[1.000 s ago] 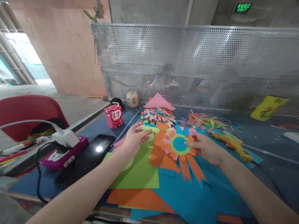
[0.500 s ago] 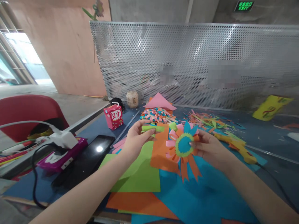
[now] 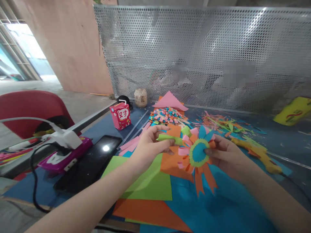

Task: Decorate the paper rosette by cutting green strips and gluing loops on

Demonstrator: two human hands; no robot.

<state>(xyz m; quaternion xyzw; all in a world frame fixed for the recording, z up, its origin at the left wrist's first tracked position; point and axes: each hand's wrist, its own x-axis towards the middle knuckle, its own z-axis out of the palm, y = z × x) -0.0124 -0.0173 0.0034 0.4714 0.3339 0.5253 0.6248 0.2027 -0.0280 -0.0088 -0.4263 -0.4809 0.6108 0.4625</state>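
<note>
Between the thumb and fingers of my right hand [image 3: 224,155] is a paper flower [image 3: 199,152], held upright by its right side. It has a blue centre, a green toothed ring, pink and orange loops, blue petals on top and two orange tails below. My left hand [image 3: 154,142] pinches a green paper strip [image 3: 171,139], whose right end comes close to the flower's loops. A small green loop [image 3: 186,130] shows at the flower's upper left; whether it is attached I cannot tell. Under both hands lie green [image 3: 145,181], orange [image 3: 145,210] and blue paper sheets [image 3: 218,207].
A yellow glue gun [image 3: 259,155] with a cord lies at right. Behind are a pile of paper loops [image 3: 167,115] and paper scraps [image 3: 221,123]. A pink drink box [image 3: 120,116], a phone [image 3: 97,158] and a purple power strip [image 3: 65,158] stand left. A perforated metal screen [image 3: 194,42] closes the back.
My left hand has moved right with the green strip, bringing it nearer the flower. The flower stays in my right hand, shifted slightly right and down in view. The camera has tilted down a little.
</note>
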